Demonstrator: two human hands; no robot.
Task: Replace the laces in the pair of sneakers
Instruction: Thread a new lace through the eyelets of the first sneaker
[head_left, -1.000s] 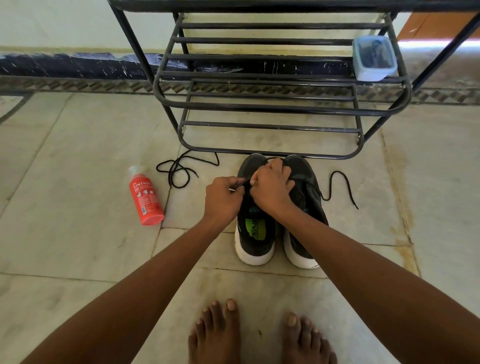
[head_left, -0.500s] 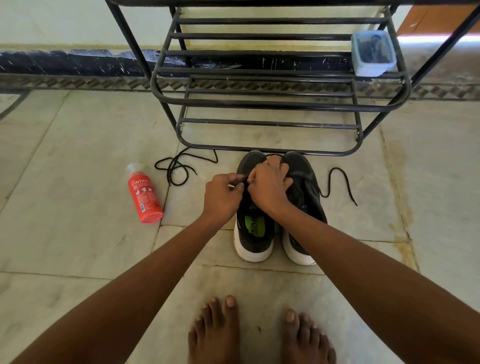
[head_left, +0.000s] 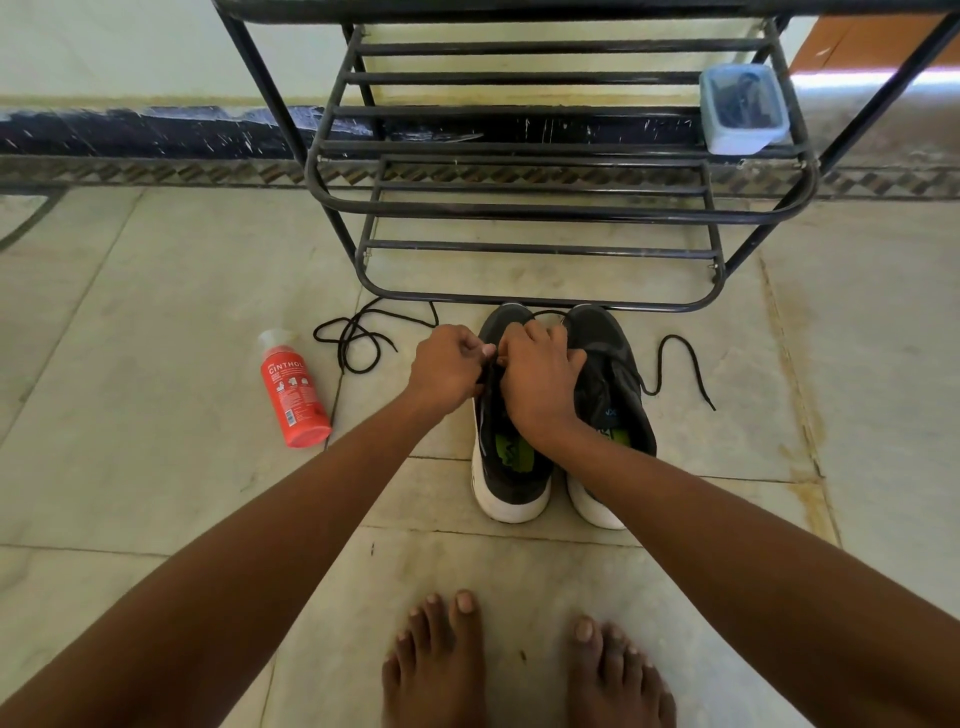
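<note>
Barely shifting since earlier: left hand (head_left: 445, 366) and right hand (head_left: 537, 379) both curling, pinching lace at left sneaker (head_left: 506, 457) tongue, twelve o'clock of feet. Keeping tension even, feeding tip straight through eyelet. Loose lace (head_left: 358, 340) lying at ten o'clock.

Single head-worn wide-angle view, looking steeply down and forward, close over the floor (head_left: 156, 493), shoe rack (head_left: 545, 213) at the top edge

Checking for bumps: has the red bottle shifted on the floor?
No. The red bottle lies where it did, its base by the same tile joint.
</note>
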